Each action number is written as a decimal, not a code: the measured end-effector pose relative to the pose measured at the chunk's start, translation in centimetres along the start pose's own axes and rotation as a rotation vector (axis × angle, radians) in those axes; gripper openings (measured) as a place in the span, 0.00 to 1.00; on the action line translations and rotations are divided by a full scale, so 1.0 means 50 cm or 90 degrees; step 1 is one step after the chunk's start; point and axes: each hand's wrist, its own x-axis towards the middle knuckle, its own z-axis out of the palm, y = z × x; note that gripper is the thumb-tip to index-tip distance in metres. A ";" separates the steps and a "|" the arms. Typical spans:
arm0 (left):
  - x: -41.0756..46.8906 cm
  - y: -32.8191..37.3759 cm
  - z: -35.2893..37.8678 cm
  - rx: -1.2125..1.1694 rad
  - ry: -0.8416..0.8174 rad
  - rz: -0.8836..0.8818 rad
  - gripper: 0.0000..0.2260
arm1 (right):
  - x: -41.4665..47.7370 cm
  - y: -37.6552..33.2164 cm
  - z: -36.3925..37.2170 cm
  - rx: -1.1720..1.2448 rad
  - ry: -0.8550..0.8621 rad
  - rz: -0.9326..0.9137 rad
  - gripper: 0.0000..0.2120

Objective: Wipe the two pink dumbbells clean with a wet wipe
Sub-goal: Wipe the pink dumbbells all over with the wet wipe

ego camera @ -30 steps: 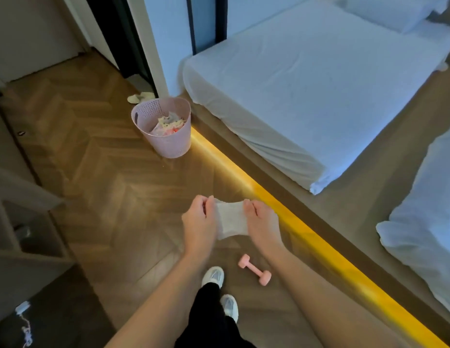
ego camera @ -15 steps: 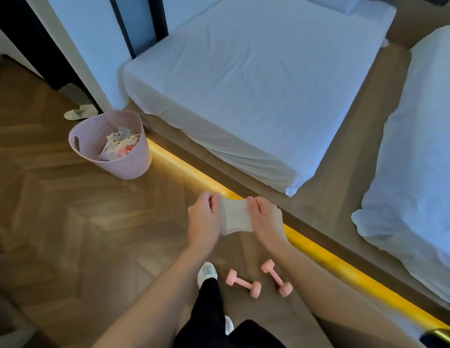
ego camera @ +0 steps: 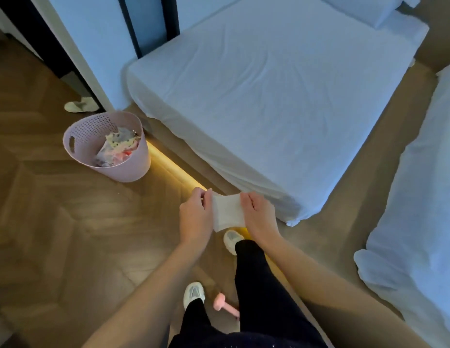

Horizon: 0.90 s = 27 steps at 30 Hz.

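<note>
Both hands, left point(ego camera: 195, 217) and right point(ego camera: 260, 217), pinching white wet wipe point(ego camera: 227, 213) taut; pink dumbbell point(ego camera: 225, 307) on floor, unwiped.

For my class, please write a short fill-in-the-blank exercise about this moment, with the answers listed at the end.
1. The left hand and the right hand stretch a white ____ between them.
2. The only dumbbell in view lies on the ____, between the person's legs.
3. The laundry basket standing left of the bed is coloured ____.
4. Both shoes are coloured ____.

Answers: wet wipe; floor; pink; white
</note>
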 end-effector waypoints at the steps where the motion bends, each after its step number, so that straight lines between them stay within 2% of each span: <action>1: 0.017 0.000 0.003 -0.008 0.031 -0.020 0.12 | 0.033 -0.009 0.007 -0.009 -0.027 -0.022 0.19; 7: 0.076 -0.026 0.035 -0.014 0.236 -0.216 0.12 | 0.197 -0.020 0.065 -0.108 -0.299 -0.141 0.16; 13: 0.015 -0.042 0.059 -0.083 0.419 -0.380 0.11 | 0.215 -0.035 0.118 -0.196 -0.490 -0.245 0.15; 21: -0.168 -0.097 0.078 -0.151 0.643 -0.527 0.10 | 0.093 -0.005 0.178 -0.254 -0.707 -0.378 0.21; 27: -0.352 -0.209 0.174 -0.212 0.754 -0.635 0.12 | -0.062 0.113 0.213 -0.324 -0.832 -0.411 0.20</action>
